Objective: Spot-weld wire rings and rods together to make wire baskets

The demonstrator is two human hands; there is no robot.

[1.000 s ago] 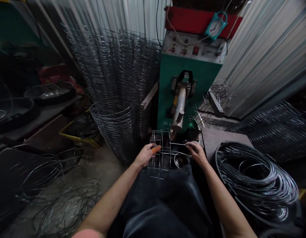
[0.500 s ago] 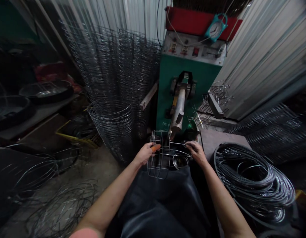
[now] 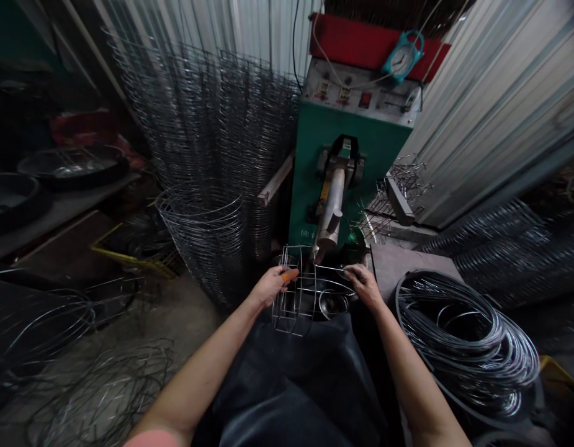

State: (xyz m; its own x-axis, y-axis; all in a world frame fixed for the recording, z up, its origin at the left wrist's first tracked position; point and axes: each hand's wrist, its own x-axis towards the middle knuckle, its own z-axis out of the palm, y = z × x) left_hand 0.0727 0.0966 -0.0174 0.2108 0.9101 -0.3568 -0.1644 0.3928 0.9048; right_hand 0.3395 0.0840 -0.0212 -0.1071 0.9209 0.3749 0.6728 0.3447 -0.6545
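In front of me, a small wire basket frame [image 3: 293, 304] hangs on its side above my dark apron. My left hand [image 3: 270, 286] grips its left side, with an orange cover on the thumb or a finger. My right hand [image 3: 363, 285] pinches the end of a wire [image 3: 331, 268] that runs left to the frame. Where wire and frame meet, the tip of the metal welding arm [image 3: 331, 214] comes down close; whether it touches, I cannot tell. Below the wire is a round metal bowl [image 3: 334, 305] with small things in it.
The green machine [image 3: 305, 167] stands straight ahead, a turquoise clock [image 3: 403, 57] on top. Tall stacks of wire baskets [image 3: 198, 236] rise at its left. Coiled wire rings [image 3: 468, 335] lie at my right. Loose wire [image 3: 110, 391] covers the floor at left.
My view has shifted slightly, so the whole scene sits a little further left. Both hands keep their grip, and the frame stays at the welding tip.
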